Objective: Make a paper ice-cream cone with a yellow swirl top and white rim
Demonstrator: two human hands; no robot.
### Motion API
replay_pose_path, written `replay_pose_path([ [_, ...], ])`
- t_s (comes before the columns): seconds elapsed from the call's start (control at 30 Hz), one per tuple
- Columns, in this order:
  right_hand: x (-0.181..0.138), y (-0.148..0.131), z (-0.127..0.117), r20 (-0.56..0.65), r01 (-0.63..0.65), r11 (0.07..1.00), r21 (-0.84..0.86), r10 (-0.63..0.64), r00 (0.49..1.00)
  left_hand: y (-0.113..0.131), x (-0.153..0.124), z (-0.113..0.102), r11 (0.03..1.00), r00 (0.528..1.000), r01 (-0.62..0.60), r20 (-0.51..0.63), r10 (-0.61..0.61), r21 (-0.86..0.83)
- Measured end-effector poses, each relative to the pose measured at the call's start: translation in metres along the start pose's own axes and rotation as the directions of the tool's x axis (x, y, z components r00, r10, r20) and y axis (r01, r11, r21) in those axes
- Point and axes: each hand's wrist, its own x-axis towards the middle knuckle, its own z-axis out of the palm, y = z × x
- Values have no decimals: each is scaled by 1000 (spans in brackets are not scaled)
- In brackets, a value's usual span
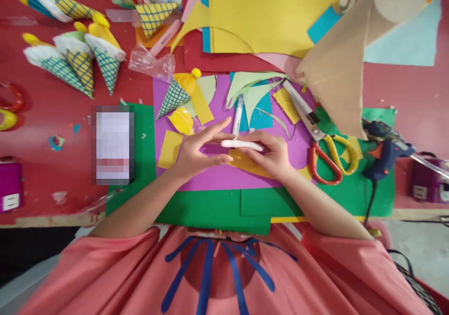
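My right hand [271,155] grips a white pen-like stick [242,143] that lies across its fingers, over a yellow paper piece [245,161] on the purple sheet [217,172]. My left hand [196,151] rests beside it with the fingers stretched out toward the stick's left end, the fingertips close to it. A second white marker [238,113] lies just beyond the hands. A finished paper cone [177,92] with a yellow top sits at the upper left of the purple sheet.
Red-and-yellow scissors [328,158] and a utility knife [301,109] lie to the right, with a blue glue gun [384,153] farther right. Several paper cones [75,57] lie at the far left. Yellow paper sheets [266,15] and a brown cardboard piece [336,71] cover the far side.
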Motion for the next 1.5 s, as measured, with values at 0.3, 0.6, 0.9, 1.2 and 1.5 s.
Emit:
replay_pose_path([
  [0.3, 0, 2, 0, 58, -10, 996, 93, 5, 998, 10, 3, 4, 949, 970, -189, -99, 220, 254],
  [0.6, -1, -4, 0, 51, 11, 1000, -28, -10, 999, 2, -2, -2, 973, 984, -161, -55, 172, 166],
  [0.9, -1, 1, 1, 27, 12, 997, 75, -14, 1000, 6, 0, 3, 954, 970, -186, -113, 217, 237],
  [1.2, 0, -5, -1, 26, 47, 998, -41, -46, 999, 5, 1, 1, 959, 968, -245, -15, 250, 144],
  [1.5, -4, 4, 2, 33, -107, 988, 111, 104, 994, 6, 5, 3, 890, 924, -311, -114, 366, 334],
])
